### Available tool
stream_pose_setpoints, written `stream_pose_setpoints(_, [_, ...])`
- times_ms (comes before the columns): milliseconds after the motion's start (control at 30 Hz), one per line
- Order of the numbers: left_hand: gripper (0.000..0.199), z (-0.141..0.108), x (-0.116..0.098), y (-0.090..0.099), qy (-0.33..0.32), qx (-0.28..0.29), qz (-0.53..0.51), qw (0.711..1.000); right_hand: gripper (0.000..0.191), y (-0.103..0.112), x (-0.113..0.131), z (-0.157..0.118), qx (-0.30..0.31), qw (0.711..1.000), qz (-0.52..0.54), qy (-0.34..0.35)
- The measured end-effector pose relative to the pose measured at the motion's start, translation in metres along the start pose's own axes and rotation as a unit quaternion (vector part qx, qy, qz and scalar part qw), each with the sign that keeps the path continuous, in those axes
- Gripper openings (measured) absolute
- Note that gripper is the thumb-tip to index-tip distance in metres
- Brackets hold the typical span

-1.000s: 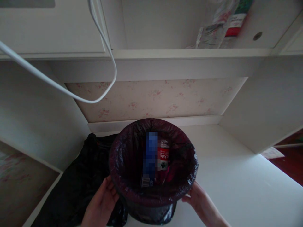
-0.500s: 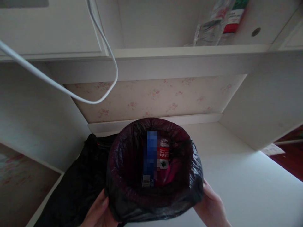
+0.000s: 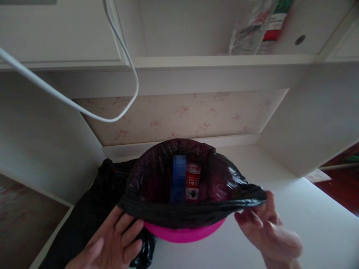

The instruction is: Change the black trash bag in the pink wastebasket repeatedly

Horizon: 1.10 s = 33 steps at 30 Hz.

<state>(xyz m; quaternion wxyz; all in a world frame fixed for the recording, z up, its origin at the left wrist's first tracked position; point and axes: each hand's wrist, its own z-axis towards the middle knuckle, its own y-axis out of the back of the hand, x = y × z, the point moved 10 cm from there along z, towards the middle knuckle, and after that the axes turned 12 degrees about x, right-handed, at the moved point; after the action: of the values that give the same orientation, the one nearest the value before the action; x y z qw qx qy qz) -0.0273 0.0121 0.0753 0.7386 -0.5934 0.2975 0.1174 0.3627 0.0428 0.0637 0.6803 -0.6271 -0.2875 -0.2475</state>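
Observation:
A pink bin (image 3: 183,234) stands on the white surface, lined with a black plastic bag (image 3: 179,215). Inside lie a blurred blue item (image 3: 178,179) and a bottle with a red label (image 3: 193,181). My right hand (image 3: 267,228) pinches the bag's edge and stretches it out to the right. Palm up and fingers apart, my left hand (image 3: 114,237) lies at the bag's left edge, its fingertips under the rim. The bin's pink front rim shows below the lifted bag.
Black fabric or bag material (image 3: 92,209) lies left of the bin. A white cable (image 3: 109,120) hangs at upper left. Plastic bottles (image 3: 273,26) stand on the shelf (image 3: 218,61) above. White panels (image 3: 314,112) flank the surface (image 3: 280,194).
The bag's front and right edge has been pulled up and outward, baring the pink rim. My right hand moved right and up with the edge; my left hand opened and turned palm up.

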Motion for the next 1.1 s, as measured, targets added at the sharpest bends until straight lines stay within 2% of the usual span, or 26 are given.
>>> stream_pose_setpoints(133, [0.058, 0.017, -0.025, 0.003, -0.036, -0.051, 0.018, 0.998, 0.077, -0.033, 0.026, 0.016, 0.002, 0.997, -0.072, 0.021])
stream_pose_setpoints(233, [0.045, 0.041, -0.05, -0.006, -0.054, -0.112, 0.066, 0.99, 0.076, -0.049, 0.041, 0.037, 0.021, 0.994, -0.106, 0.018])
stream_pose_setpoints(300, [0.029, 0.056, -0.065, -0.009, -0.064, -0.137, 0.11, 0.982, 0.067, -0.045, 0.046, 0.056, 0.024, 0.993, -0.117, 0.002])
stream_pose_setpoints(400, [0.011, 0.075, -0.076, 0.002, -0.073, -0.152, 0.152, 0.974, 0.04, -0.013, 0.046, 0.084, -0.018, 0.995, -0.092, -0.022])
stream_pose_setpoints(467, [0.012, 0.084, -0.071, 0.019, -0.038, -0.161, 0.16, 0.973, 0.024, 0.01, 0.04, 0.1, -0.037, 0.996, -0.072, -0.045])
stream_pose_setpoints(567, [0.019, 0.094, -0.048, 0.042, 0.081, -0.164, 0.17, 0.968, 0.005, 0.029, 0.023, 0.113, -0.031, 0.992, -0.082, -0.094])
stream_pose_setpoints(633, [0.026, 0.099, -0.038, 0.048, 0.146, -0.151, 0.184, 0.96, 0.013, 0.029, 0.009, 0.114, -0.009, 0.986, -0.1, -0.131])
stream_pose_setpoints(733, [0.031, 0.108, -0.034, 0.048, 0.194, -0.128, 0.212, 0.949, 0.026, 0.016, -0.005, 0.112, 0.032, 0.977, -0.132, -0.165])
stream_pose_setpoints(900, [0.039, 0.118, -0.033, 0.04, 0.214, -0.092, 0.242, 0.942, 0.037, -0.011, 0.002, 0.116, 0.07, 0.972, -0.174, -0.139])
stream_pose_setpoints(1000, [0.045, 0.122, -0.028, 0.029, 0.183, -0.075, 0.25, 0.948, 0.038, -0.026, 0.009, 0.118, 0.089, 0.97, -0.19, -0.124])
stream_pose_setpoints(1100, [0.042, 0.127, -0.021, 0.021, 0.14, -0.084, 0.24, 0.957, 0.032, -0.042, 0.014, 0.121, 0.124, 0.962, -0.214, -0.111])
